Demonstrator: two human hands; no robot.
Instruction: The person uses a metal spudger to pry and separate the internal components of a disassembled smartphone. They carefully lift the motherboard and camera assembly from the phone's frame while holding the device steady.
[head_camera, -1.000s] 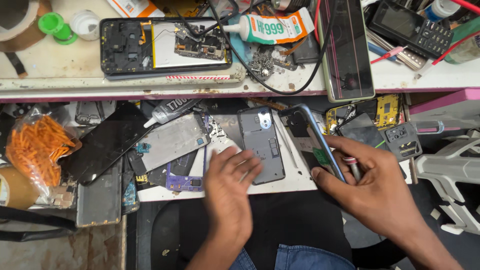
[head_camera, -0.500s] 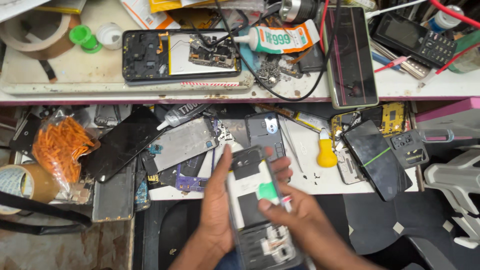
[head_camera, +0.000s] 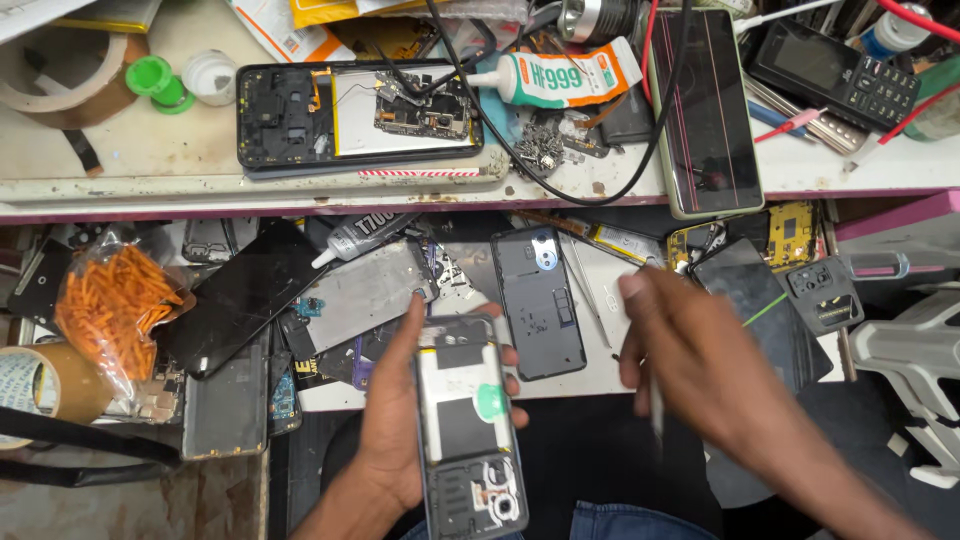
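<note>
Holding: my left hand (head_camera: 395, 420) fingers grip opened phone (head_camera: 468, 430)
Right hand (head_camera: 700, 360): fingers pinch thin tool (head_camera: 655, 415)
Left: back cover (head_camera: 538, 300) off, beyond fingers

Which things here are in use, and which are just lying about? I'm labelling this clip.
In use:
- left hand holding an opened phone
- right hand with a thin tool, blurred

Lying about:
- dark back cover
- glue tube
- opened phone on the shelf
- bag of orange bits
- tape roll
- keypad phone
</note>
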